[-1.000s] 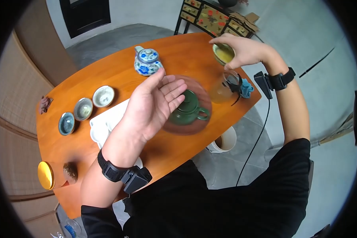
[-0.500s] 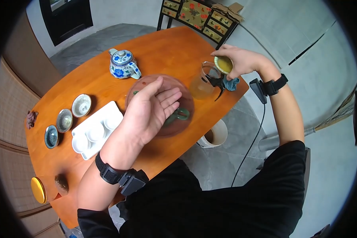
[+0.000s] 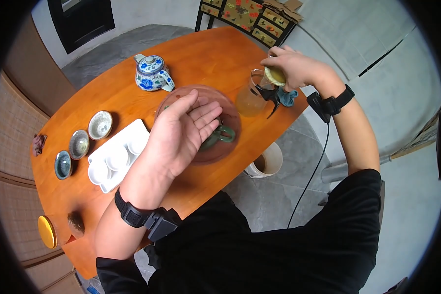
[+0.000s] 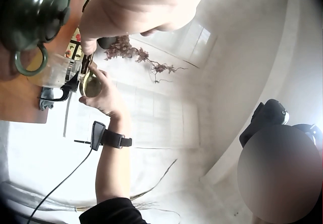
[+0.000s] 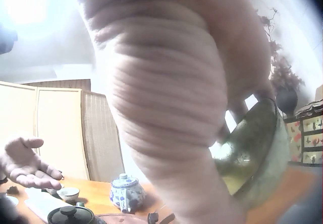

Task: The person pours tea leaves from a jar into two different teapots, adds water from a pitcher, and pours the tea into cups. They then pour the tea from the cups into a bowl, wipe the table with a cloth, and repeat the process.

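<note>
I think I am at the pouring step: tipping tea from the cup (image 3: 274, 76) into the glass jug (image 3: 249, 101). My right hand (image 3: 301, 67) has its fingers curled round the cup and holds it up, near the right corner of the counter (image 3: 201, 54). The cup leans, and I see yellow-green tea inside it. It is right by the top of the jug, but I can't tell if they touch, or if any tea is running out. The jug stands near that same corner, with some pale yellow drink in it. A blue cloth (image 3: 289, 98) lies beside it.

My left hand (image 3: 178, 134) is let go and holds nothing. Its palm is up and its fingers are nearly straight, above the round plate (image 3: 228, 110) with the green teapot (image 4: 33, 22). That plate is by the near edge of the counter.

For the next move, I think I should keep the cup's lip over the jug's mouth and tip it slowly till the tea is out. If I tip too fast, tea could spill on the cloth or the counter. A bump could knock the jug, and it is close to the edge. After that, the cup needs a flat spot to sit on.
</note>
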Action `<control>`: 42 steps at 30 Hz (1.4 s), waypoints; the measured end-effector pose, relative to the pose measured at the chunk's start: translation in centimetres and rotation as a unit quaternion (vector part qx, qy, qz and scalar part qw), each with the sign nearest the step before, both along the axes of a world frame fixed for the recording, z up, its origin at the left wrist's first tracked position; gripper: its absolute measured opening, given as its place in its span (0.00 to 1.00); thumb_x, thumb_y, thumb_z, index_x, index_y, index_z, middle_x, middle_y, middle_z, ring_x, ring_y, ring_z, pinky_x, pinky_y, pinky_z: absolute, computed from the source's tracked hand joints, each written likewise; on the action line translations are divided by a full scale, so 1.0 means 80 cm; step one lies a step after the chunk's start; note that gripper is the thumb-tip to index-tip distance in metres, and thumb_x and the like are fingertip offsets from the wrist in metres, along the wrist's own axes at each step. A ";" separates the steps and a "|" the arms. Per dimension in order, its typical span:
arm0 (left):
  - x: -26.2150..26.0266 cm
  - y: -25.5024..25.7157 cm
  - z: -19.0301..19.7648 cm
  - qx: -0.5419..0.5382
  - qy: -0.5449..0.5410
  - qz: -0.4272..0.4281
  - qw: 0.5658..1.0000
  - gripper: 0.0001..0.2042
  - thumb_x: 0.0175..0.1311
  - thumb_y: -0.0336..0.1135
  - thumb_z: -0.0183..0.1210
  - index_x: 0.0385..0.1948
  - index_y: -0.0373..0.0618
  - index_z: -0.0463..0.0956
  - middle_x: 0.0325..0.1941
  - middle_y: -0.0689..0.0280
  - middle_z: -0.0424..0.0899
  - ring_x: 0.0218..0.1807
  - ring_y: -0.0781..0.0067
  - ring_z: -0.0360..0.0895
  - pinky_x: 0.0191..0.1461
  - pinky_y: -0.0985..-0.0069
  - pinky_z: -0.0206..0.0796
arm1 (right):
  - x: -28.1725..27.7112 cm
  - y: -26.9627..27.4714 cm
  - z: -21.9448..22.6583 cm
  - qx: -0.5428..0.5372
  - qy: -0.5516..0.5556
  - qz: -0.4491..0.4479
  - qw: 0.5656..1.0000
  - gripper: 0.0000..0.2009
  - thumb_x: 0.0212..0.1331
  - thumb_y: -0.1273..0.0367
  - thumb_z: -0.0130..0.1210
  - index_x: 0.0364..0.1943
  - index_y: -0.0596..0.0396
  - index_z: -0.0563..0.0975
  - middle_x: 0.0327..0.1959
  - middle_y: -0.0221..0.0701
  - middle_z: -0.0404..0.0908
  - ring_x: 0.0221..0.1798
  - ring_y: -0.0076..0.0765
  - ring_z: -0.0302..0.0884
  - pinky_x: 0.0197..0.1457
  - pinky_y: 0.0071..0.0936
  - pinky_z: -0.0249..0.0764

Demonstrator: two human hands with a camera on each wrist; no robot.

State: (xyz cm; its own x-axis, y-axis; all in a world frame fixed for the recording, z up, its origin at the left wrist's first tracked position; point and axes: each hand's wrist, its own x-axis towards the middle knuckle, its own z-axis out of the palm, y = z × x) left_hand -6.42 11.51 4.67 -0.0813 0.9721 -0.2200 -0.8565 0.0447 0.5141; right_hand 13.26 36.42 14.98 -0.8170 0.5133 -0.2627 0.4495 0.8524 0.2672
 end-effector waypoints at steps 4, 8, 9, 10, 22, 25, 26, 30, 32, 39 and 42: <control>-0.001 -0.004 0.000 0.003 -0.006 -0.001 1.000 0.18 0.78 0.45 0.53 0.51 0.34 0.73 0.54 0.50 0.82 0.57 0.60 0.82 0.62 0.69 0.76 | -0.004 -0.011 0.000 0.050 -0.028 0.017 0.998 0.44 0.31 0.76 0.73 0.65 0.45 0.75 0.62 0.31 0.72 0.66 0.48 0.67 0.67 0.42 0.70; -0.005 -0.009 -0.004 0.020 -0.007 0.002 1.000 0.18 0.77 0.44 0.53 0.50 0.35 0.73 0.54 0.50 0.82 0.56 0.60 0.82 0.62 0.69 0.76 | -0.007 -0.021 -0.004 0.126 -0.034 0.062 0.990 0.42 0.31 0.76 0.72 0.64 0.44 0.77 0.59 0.29 0.73 0.63 0.46 0.69 0.64 0.40 0.72; -0.005 -0.011 -0.004 0.020 -0.008 0.006 1.000 0.17 0.77 0.44 0.53 0.50 0.35 0.73 0.54 0.50 0.82 0.56 0.60 0.82 0.62 0.69 0.76 | -0.009 -0.023 -0.006 0.147 -0.034 0.073 0.986 0.42 0.31 0.76 0.72 0.63 0.44 0.77 0.58 0.28 0.74 0.61 0.45 0.69 0.62 0.39 0.73; -0.006 -0.013 -0.002 0.020 -0.009 0.010 1.000 0.17 0.77 0.44 0.53 0.50 0.35 0.74 0.53 0.50 0.82 0.56 0.60 0.82 0.62 0.69 0.76 | -0.010 -0.023 -0.009 0.183 -0.032 0.093 0.978 0.38 0.33 0.75 0.73 0.60 0.43 0.79 0.56 0.26 0.74 0.60 0.42 0.70 0.59 0.37 0.74; -0.014 -0.035 0.002 0.016 -0.012 0.035 0.999 0.16 0.75 0.43 0.56 0.49 0.36 0.74 0.52 0.50 0.82 0.57 0.58 0.81 0.62 0.67 0.75 | -0.026 -0.044 -0.031 0.383 -0.075 0.179 0.903 0.12 0.52 0.66 0.63 0.43 0.41 0.84 0.46 0.18 0.73 0.55 0.29 0.71 0.36 0.25 0.74; -0.014 -0.038 0.001 0.015 -0.013 0.043 0.999 0.17 0.74 0.43 0.57 0.49 0.36 0.73 0.52 0.50 0.82 0.57 0.59 0.81 0.61 0.68 0.75 | -0.029 -0.050 -0.036 0.401 -0.076 0.184 0.894 0.10 0.53 0.66 0.63 0.41 0.42 0.85 0.46 0.18 0.73 0.56 0.29 0.70 0.38 0.25 0.72; -0.014 -0.039 0.000 0.015 -0.013 0.045 0.999 0.17 0.74 0.43 0.58 0.49 0.36 0.73 0.52 0.51 0.82 0.56 0.59 0.81 0.61 0.68 0.75 | -0.030 -0.052 -0.038 0.399 -0.069 0.185 0.895 0.09 0.53 0.66 0.63 0.39 0.42 0.86 0.46 0.18 0.73 0.57 0.29 0.70 0.40 0.26 0.72; -0.016 -0.042 -0.002 0.013 -0.017 0.047 0.999 0.17 0.73 0.43 0.59 0.49 0.37 0.73 0.50 0.52 0.83 0.55 0.60 0.82 0.60 0.68 0.75 | -0.032 -0.063 -0.041 0.404 -0.044 0.182 0.895 0.08 0.55 0.66 0.62 0.38 0.42 0.87 0.48 0.17 0.73 0.58 0.29 0.68 0.43 0.27 0.70; -0.014 -0.042 -0.001 0.000 -0.019 0.052 0.998 0.17 0.73 0.44 0.59 0.49 0.37 0.73 0.49 0.53 0.83 0.53 0.60 0.82 0.59 0.68 0.75 | -0.036 -0.067 -0.044 0.404 -0.057 0.182 0.894 0.08 0.55 0.66 0.62 0.39 0.42 0.87 0.49 0.18 0.72 0.58 0.30 0.68 0.44 0.27 0.70; 0.003 -0.033 0.002 -0.005 -0.013 0.041 0.999 0.31 0.71 0.52 0.59 0.61 0.31 0.64 0.59 0.51 0.75 0.62 0.62 0.74 0.67 0.68 0.69 | -0.035 -0.068 -0.042 0.414 -0.035 0.136 0.900 0.11 0.56 0.66 0.61 0.44 0.43 0.85 0.51 0.19 0.72 0.59 0.31 0.67 0.46 0.28 0.70; 0.013 -0.028 0.004 0.009 -0.009 0.027 1.000 0.41 0.72 0.58 0.57 0.69 0.28 0.55 0.67 0.50 0.67 0.69 0.62 0.66 0.73 0.67 0.61 | -0.032 -0.066 -0.043 0.404 -0.031 0.161 0.900 0.12 0.55 0.67 0.61 0.44 0.44 0.85 0.50 0.19 0.72 0.59 0.31 0.68 0.47 0.28 0.71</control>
